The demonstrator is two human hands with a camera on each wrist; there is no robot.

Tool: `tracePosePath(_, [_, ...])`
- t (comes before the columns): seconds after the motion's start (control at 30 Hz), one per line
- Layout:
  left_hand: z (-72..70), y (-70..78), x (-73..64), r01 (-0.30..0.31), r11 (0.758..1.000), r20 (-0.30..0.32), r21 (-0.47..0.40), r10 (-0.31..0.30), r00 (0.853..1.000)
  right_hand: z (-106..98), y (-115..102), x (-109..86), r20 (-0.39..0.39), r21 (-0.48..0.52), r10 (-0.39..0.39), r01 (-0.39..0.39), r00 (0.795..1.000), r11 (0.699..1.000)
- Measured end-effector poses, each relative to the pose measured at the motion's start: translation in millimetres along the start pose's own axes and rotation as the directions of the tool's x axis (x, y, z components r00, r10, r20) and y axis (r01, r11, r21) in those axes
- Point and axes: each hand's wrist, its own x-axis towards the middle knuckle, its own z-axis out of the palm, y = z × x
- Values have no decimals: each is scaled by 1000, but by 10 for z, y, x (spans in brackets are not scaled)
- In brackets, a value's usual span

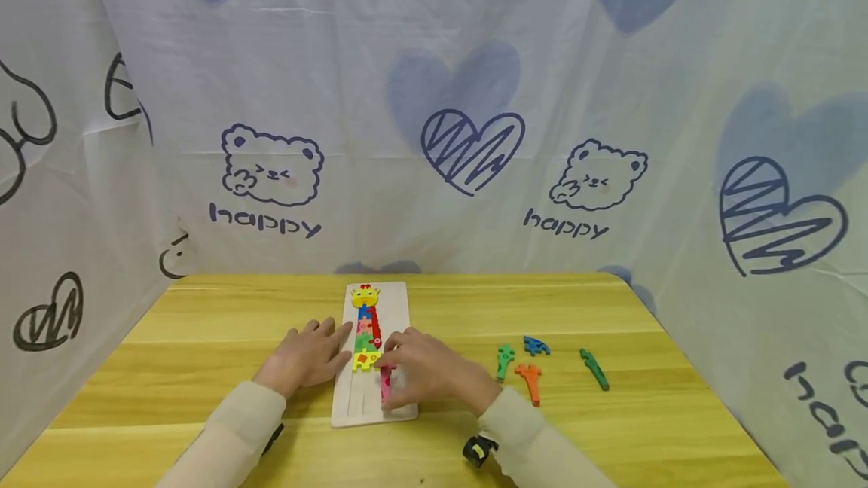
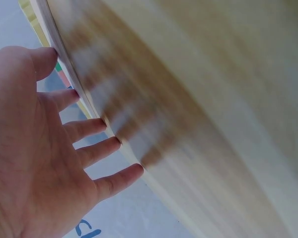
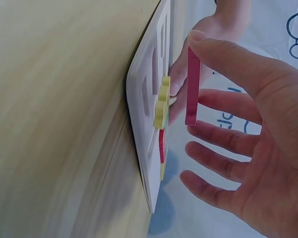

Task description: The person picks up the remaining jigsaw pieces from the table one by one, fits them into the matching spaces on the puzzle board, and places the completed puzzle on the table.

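A white puzzle board (image 1: pixel 395 303) lies on the table, holding a partly filled giraffe: yellow head (image 1: pixel 365 297), red strip (image 1: pixel 374 322) and stacked blue, pink, green and yellow pieces (image 1: pixel 365 360). My right hand (image 1: pixel 434 369) pinches a long pink puzzle piece (image 3: pixel 192 89) between thumb and fingers, raised above the board's lower half. Bare recesses (image 3: pixel 155 74) show beneath it. On the left, my left hand (image 1: pixel 308 356) spreads its fingers, with the fingertips (image 2: pixel 134 171) down at the board's left edge.
To the right lie loose puzzle pieces: a green one (image 1: pixel 505 361), an orange one (image 1: pixel 530 382), a blue one (image 1: pixel 536 346) and a longer dark green one (image 1: pixel 594 369). Behind the wooden table (image 1: pixel 237 300) hangs a white printed curtain (image 1: pixel 366 194).
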Motion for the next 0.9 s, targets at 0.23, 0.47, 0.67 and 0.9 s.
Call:
tracePosePath(0.23, [-14, -4, 8, -4, 1000, -4, 7, 4, 1000, 3, -85, 80, 11, -17, 0, 0, 1000, 1000])
tracePosePath(0.47, [7, -8, 6, -11, 1000, -10, 10, 11, 1000, 19, -161, 135, 15, -29, 9, -8, 1000, 1000])
tracePosePath(0.67, [7, -7, 14, -12, 1000, -15, 14, 12, 1000, 47, -190, 175, 6, -32, 17, -17, 1000, 999])
tracePosePath(0.9, [-4, 4, -2, -11, 1000, -13, 9, 11, 1000, 52, -226, 212, 14, -50, 14, -13, 1000, 999])
